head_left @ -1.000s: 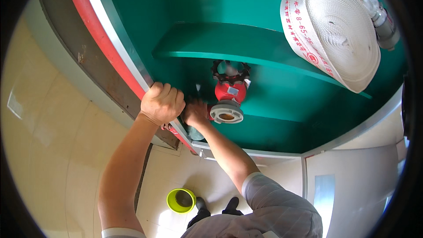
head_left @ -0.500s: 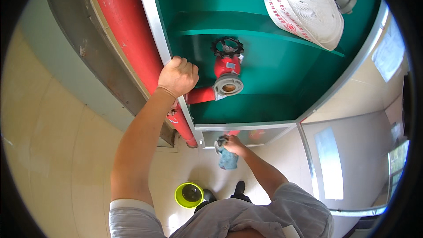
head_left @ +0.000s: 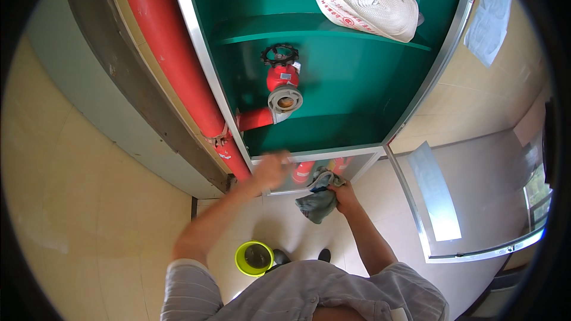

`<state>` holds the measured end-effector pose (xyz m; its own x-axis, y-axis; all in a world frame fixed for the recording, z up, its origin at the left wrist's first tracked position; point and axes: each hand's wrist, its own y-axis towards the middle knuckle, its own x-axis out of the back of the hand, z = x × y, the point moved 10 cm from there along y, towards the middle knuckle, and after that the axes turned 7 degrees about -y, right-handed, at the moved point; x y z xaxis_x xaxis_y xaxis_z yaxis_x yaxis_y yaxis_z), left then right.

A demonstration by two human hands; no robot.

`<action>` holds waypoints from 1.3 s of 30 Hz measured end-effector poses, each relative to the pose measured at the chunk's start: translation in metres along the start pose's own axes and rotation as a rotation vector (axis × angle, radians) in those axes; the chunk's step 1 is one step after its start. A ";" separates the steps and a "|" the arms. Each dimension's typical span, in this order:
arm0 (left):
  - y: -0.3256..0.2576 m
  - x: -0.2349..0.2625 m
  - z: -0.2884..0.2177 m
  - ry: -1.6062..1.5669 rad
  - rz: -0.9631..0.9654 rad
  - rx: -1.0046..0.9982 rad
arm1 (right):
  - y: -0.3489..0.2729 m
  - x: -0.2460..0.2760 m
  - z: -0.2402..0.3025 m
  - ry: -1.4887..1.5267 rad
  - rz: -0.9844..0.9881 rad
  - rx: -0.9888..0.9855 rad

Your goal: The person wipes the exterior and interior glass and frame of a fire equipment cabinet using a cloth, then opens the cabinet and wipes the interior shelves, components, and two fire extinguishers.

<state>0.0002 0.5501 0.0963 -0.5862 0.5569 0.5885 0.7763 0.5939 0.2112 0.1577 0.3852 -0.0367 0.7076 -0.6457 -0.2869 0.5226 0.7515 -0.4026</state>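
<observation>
My right hand [head_left: 345, 197] is closed on a damp-looking grey-green cloth [head_left: 317, 205], in front of the cabinet's lower edge. Bunched with the cloth is a grey ring-shaped piece [head_left: 323, 179], perhaps a coupling; its exact kind does not show. My left hand [head_left: 272, 170] is smeared by motion near the lower left corner of the green cabinet [head_left: 351, 83], its fingers unclear. Inside, a red hydrant valve [head_left: 282, 77] with a black handwheel [head_left: 279, 54] and a grey, open-mouthed outlet [head_left: 285, 100] stands above and beyond my hands.
A rolled white fire hose [head_left: 372, 0] lies on the cabinet shelf [head_left: 262, 28]. Red fire extinguishers [head_left: 303, 172] show behind the lower pane. The glass door [head_left: 476, 196] swings out at right. A red pipe [head_left: 178, 53] runs along the left. A yellow-green bucket [head_left: 240, 259] stands near my feet.
My left hand has let go of the cabinet's left frame and moved down toward my right hand. My right hand has shifted slightly right with the cloth and ring. The view has shifted.
</observation>
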 end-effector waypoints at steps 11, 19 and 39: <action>-0.073 -0.177 -0.017 -0.943 0.125 0.681 | -0.046 0.023 0.027 0.163 0.259 0.065; 0.053 0.085 -0.094 0.041 -0.620 0.176 | -0.074 0.138 0.040 -0.225 0.151 0.198; 0.109 -0.034 -0.101 1.371 0.330 -0.649 | -0.262 0.562 -0.094 0.108 -1.189 -0.017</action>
<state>0.1283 0.5376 0.1787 -0.0029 -0.5469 0.8372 0.9999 0.0099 0.0099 0.3738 -0.1869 -0.1742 -0.2597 -0.9442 0.2026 0.8161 -0.3267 -0.4767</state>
